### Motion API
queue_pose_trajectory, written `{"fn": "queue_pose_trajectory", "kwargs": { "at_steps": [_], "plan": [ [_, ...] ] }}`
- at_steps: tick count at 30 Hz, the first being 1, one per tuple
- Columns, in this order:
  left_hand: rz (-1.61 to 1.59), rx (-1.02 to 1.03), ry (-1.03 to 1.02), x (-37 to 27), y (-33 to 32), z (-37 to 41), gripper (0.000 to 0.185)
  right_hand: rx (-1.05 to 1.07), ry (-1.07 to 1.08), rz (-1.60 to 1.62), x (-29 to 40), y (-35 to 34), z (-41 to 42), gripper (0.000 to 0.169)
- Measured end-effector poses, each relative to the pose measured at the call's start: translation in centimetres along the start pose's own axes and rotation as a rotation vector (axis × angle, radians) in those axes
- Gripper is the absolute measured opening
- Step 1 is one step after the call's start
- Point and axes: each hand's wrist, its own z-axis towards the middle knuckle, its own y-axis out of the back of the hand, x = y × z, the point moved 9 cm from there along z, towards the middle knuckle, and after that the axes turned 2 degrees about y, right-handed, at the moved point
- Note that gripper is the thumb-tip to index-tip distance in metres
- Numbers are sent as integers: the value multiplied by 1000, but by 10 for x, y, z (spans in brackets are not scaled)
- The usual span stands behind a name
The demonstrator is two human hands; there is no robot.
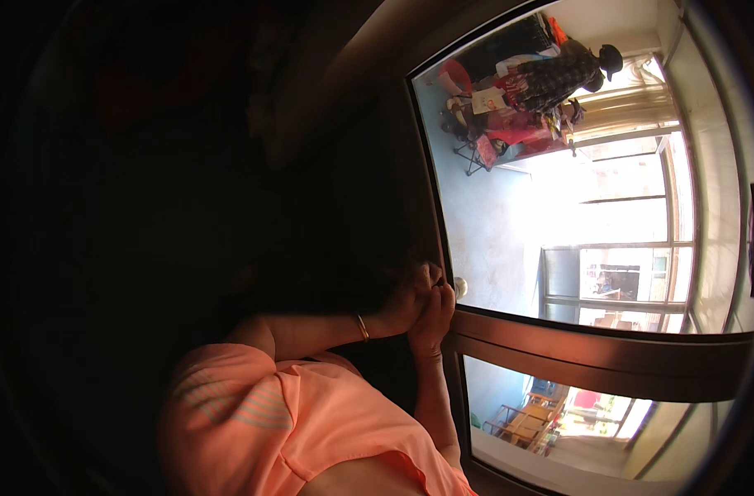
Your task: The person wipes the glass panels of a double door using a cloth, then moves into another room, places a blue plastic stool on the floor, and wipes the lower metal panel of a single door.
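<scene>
My left hand (pixel 404 307), with a gold bangle (pixel 362 327) at the wrist, meets my right hand (pixel 431 325) beside the edge of a brown framed glass panel (pixel 449 273). The fingers of both hands are bent and close together. Deep shadow covers the fingertips, so whatever may be between them is hidden. Just past my right fingers a pale round knob (pixel 461 287) shows at the glass edge. The orange shirt (pixel 352 409) with striped sleeve fills the lower middle, and both forearms reach from it towards the frame.
A brown crossbar (pixel 569 347) divides the glass. Through it, sideways in the picture, appear hanging clothes (pixel 550 80), a folding stool (pixel 479 152), bright windows (pixel 631 217) and a wooden chair (pixel 528 421). The left half is nearly black.
</scene>
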Motion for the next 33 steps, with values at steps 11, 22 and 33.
{"fn": "queue_pose_trajectory", "kwargs": {
  "at_steps": [11, 22, 33],
  "plan": [
    [817, -305, -209, -39, 60, 78, 5, -89, 57, -32, -34, -32, -28, 59],
    [498, -785, -505, -132, 210, 260, 25, -77, 143, 17, -20, -26, -16, 43],
    [425, -266, -294, -188, 168, 268, 25, 86, 76, -97, -24, -31, -16, 41]
  ]
}}
